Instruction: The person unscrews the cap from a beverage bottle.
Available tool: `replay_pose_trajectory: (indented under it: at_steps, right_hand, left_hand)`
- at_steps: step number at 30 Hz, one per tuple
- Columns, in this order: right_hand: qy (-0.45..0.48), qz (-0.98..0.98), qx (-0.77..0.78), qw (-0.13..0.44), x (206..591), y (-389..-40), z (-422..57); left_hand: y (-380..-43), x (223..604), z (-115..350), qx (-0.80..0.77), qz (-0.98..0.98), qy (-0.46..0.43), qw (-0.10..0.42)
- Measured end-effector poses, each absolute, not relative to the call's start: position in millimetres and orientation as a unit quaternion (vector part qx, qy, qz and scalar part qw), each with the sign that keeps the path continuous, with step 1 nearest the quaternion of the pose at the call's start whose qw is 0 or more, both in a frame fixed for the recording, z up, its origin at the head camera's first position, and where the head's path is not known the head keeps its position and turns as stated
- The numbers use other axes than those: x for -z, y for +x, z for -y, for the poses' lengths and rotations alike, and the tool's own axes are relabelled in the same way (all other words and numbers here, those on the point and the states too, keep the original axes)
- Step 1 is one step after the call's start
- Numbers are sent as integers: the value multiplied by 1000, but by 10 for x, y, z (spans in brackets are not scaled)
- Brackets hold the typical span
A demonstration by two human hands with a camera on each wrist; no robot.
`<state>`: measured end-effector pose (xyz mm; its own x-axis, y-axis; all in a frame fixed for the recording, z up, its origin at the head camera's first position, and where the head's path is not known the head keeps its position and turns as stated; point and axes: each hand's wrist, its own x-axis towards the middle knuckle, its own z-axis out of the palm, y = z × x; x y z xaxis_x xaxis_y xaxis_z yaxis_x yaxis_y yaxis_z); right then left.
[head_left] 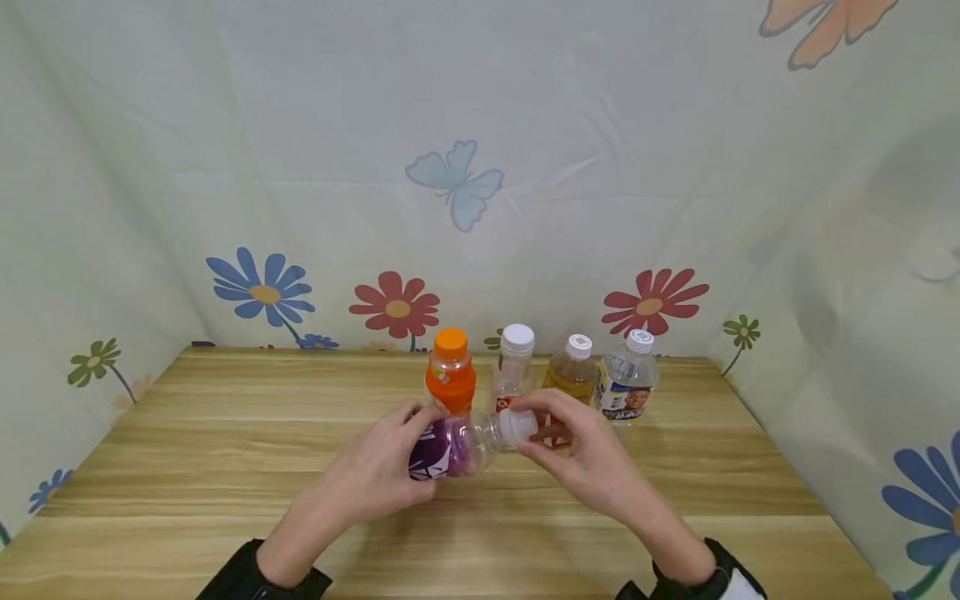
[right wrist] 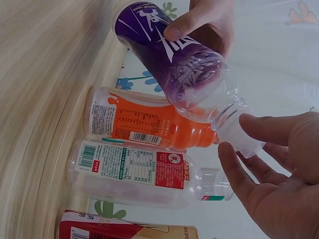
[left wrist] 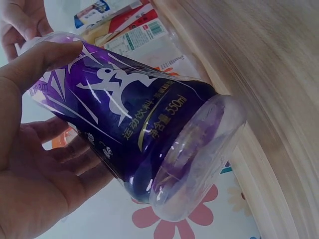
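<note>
Above wood-grain worktop (head_left: 247, 417), holds purple-labelled clear plastic bottle (head_left: 461, 447) sideways in left grip (head_left: 381, 462), pinching right-pointing white cap (head_left: 516, 427) in right grip (head_left: 588, 450).

I see from here a bottle (head_left: 468, 447) with a white-patterned purple label (left wrist: 124, 102) and white cap (head_left: 518, 427), a tan-streaked table (head_left: 240, 417), and a pale blue butterfly (head_left: 459, 185) at twelve o'clock.

From the head I look forward and down on the left hand (head_left: 382, 462) and right hand (head_left: 588, 446); my wrist views, turned sideways and close, share the purple bottle (head_left: 450, 446) between them.
</note>
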<state>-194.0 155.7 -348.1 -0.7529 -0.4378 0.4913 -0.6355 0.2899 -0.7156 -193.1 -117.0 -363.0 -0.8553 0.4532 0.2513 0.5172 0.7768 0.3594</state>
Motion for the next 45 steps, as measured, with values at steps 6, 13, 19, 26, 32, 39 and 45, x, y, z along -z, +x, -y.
replay_pose_trajectory:
  at_steps: [6,13,19,26,32,39,45]
  right_hand:
    - [334,800,-488,100,3472,-1934,-1551]
    - [331,807,-479,95,3466,-1930,-1560]
    - [306,831,-458,78,3459,-1927,-1576]
    - [261,855,-442,73,3504,-1926,-1545]
    - [260,857,-437,86,3562,-1924,-1513]
    - [276,847,-447,85,3566,-1925,-1509]
    - [291,839,-453,80,3564,-1934,-1506]
  left_hand:
    - [-1940,3648,1176,214,938,-262,78]
    - [-1938,3652,1179,226,934,-268,73]
    - [-1944,3651,1175,220,935,-266,77]
    - [-1942,3656,1169,216,936,-267,79]
    - [-1945,3672,1165,213,936,-271,76]
    - [-1954,3677,1171,204,935,-275,90]
    - [-1959,3681,1179,200,937,-271,94]
